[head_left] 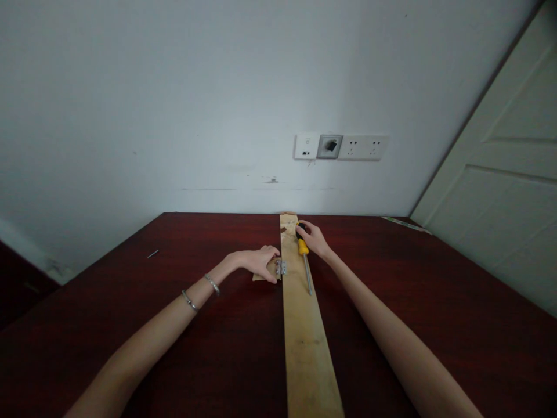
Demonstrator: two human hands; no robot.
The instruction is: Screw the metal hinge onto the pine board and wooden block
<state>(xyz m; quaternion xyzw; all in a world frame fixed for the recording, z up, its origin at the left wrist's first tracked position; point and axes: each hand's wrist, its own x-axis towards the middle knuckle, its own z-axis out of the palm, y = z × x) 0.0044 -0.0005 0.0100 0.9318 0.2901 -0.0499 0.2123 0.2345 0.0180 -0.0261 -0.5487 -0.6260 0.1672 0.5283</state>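
Note:
A long pale wooden board (304, 342) runs from the near edge of view to the wall. A metal hinge (281, 267) joins its left edge to a small wood block (260, 277). My left hand (263, 261) grips that block, thumb on the near side and fingers on the far side. In my right hand (314, 237) is a screwdriver (303, 248) with a yellow and black handle, held by the handle's end. Its shaft slants down toward me over the board's right part, apart from the hinge.
The dark red tabletop (209, 348) carries a small metal rod or screw (152, 253) at the left. A thin printed strip (407, 224) lies at the back right edge. Behind stands a white wall with sockets (363, 148); a white door (500, 174) is at the right.

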